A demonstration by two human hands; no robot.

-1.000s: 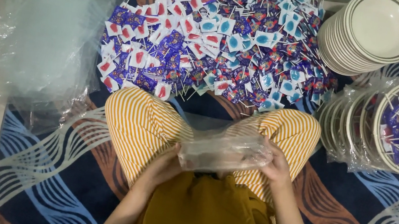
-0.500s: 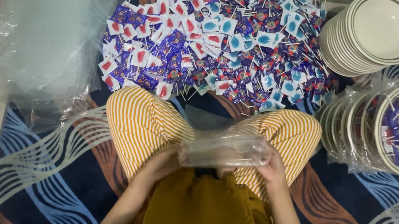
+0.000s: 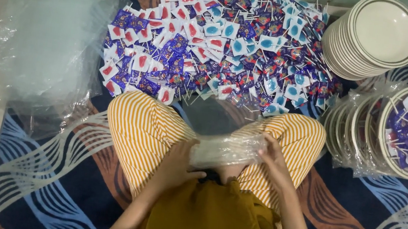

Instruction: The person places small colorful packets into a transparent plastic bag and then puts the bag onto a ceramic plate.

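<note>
I sit cross-legged in yellow striped trousers on a patterned rug [image 3: 45, 182]. A clear plastic bag [image 3: 225, 149] lies across my lap, and both hands hold it. My left hand [image 3: 179, 161] grips its left end, and my right hand [image 3: 272, 158] grips its right end. In front of my knees spreads a big heap of wrapped lollipops [image 3: 219, 42] in purple, red and blue wrappers with white sticks.
A pile of clear plastic bags [image 3: 46, 44] lies at the left, half on the tiled floor. A tall stack of white plates [image 3: 377, 35] stands at the back right. Beside it, bagged plates [image 3: 398, 131] with lollipops lean in a row.
The bag has sunk slightly lower in my lap and my hands have shifted along it; the rest has not moved.
</note>
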